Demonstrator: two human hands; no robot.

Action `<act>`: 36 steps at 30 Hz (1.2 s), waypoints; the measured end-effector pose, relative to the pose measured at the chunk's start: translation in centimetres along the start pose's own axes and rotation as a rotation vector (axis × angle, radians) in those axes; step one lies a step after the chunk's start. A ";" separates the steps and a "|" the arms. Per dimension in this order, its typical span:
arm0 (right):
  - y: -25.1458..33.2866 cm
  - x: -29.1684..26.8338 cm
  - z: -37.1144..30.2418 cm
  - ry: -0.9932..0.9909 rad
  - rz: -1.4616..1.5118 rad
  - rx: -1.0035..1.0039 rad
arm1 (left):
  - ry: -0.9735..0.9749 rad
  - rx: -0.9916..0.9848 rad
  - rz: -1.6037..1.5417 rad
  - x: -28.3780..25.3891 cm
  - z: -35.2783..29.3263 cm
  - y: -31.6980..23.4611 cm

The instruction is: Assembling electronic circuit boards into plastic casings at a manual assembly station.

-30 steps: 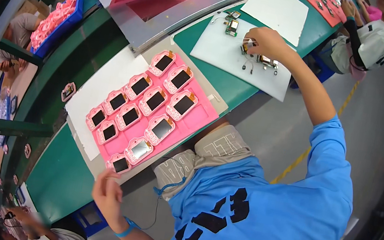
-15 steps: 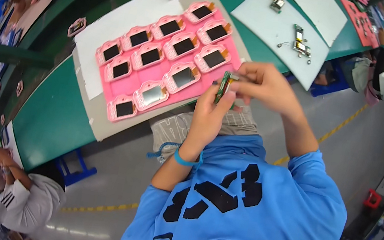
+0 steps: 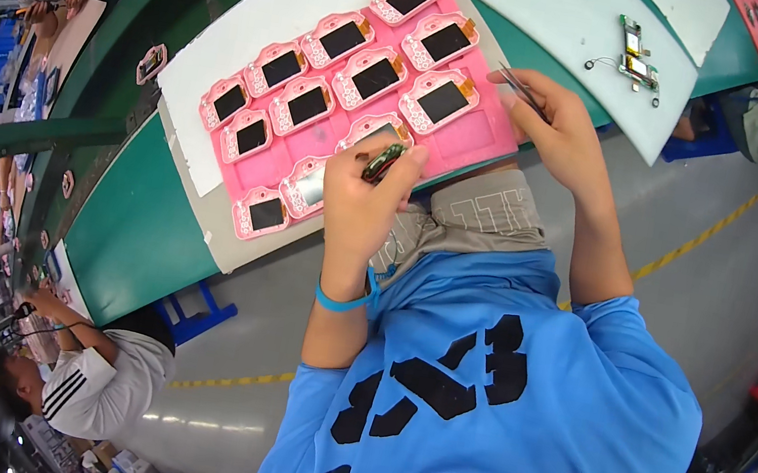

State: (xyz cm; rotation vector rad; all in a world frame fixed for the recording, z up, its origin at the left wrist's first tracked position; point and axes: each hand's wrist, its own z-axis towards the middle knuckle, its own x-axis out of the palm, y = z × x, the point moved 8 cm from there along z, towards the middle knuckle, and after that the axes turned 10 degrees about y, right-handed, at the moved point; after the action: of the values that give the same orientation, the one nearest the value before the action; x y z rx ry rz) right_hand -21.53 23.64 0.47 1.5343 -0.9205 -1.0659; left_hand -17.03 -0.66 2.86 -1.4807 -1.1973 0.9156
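Observation:
My left hand (image 3: 361,195) is closed around a small green circuit board (image 3: 381,163), held over the near edge of a pink tray (image 3: 482,131). Fingers cover much of the board. Under and beside that hand lie pink camera-shaped housings (image 3: 442,104) with dark screens and orange ribbon tabs. One near housing has a paler, silvery screen (image 3: 309,187), partly behind the hand. Right of the tray, my right hand (image 3: 561,137) grips slim metal tweezers (image 3: 523,92), their tips pointing up and left. The two hands are apart.
A white foam board (image 3: 563,37) at the far right carries circuit boards with batteries and wires (image 3: 636,59). White paper (image 3: 216,74) and a green bench mat (image 3: 139,232) flank the tray. Co-workers sit at left and right; a blue stool (image 3: 196,311) stands below the bench.
My hands have separated: the right moved up and right off the circuit board, with tweezers now plainly visible. My left hand carried the board left, over the tray. The view has shifted.

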 end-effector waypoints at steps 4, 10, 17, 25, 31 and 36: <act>0.4 1.0 1.7 0.070 -0.099 -0.006 | 0.016 -0.105 0.078 0.9 2.6 -0.6; 1.4 1.3 2.6 0.144 -0.132 -0.042 | -0.015 -0.217 0.010 1.9 4.7 0.0; 1.3 0.9 1.1 0.177 -0.034 -0.167 | 0.030 -0.036 0.075 4.8 6.5 -1.0; 0.5 0.0 1.2 0.091 0.031 -0.062 | 0.029 -0.104 -0.033 5.1 6.9 -0.3; -0.8 1.2 2.0 0.175 -0.038 -0.053 | 0.009 -0.096 -0.068 4.5 6.8 0.1; -0.1 0.1 0.7 0.071 -0.003 -0.154 | 0.018 -0.056 -0.057 4.6 6.3 0.0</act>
State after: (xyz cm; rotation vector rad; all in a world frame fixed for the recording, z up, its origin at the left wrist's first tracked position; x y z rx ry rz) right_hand -22.14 23.40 0.34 1.4369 -0.7705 -1.0528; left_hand -21.95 5.28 1.49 -1.4887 -1.2544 0.8345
